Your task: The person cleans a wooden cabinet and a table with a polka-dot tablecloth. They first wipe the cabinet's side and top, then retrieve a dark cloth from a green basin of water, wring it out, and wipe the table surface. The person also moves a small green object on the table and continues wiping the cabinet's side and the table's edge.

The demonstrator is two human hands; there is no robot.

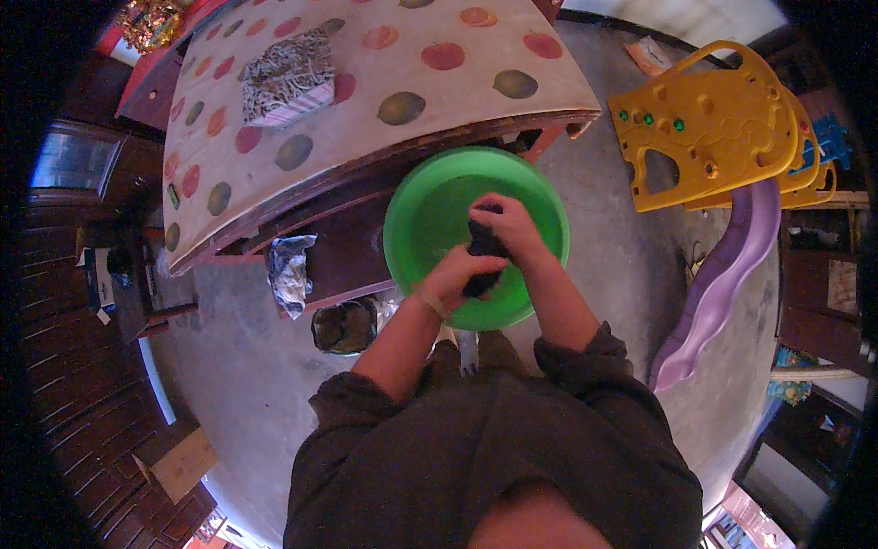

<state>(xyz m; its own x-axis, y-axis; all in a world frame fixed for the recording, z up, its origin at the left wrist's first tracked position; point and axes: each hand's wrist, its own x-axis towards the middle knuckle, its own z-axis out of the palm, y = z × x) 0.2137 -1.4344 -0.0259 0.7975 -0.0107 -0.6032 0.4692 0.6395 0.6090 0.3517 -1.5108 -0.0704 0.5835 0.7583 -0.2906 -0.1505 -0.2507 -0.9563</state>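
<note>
Over a round green plastic basin (425,178), a dark, bunched cloth (484,241) is gripped between both hands. My left hand (454,274) wraps its lower end, with a light band at the wrist. Around its upper end my right hand (506,225) is closed, higher and farther right. The basin stands beside the table's near edge, just in front of my feet. Its bottom looks wet or shiny, though the hands hide part of it.
A table with a fruit-patterned cover (357,75) bears a box of shredded paper (288,86). Crumpled foil or plastic (291,274) lies on the shelf below. A lined bin (344,326) stands left of my feet. To the right are a yellow plastic play panel (699,130) and a purple slide (713,295).
</note>
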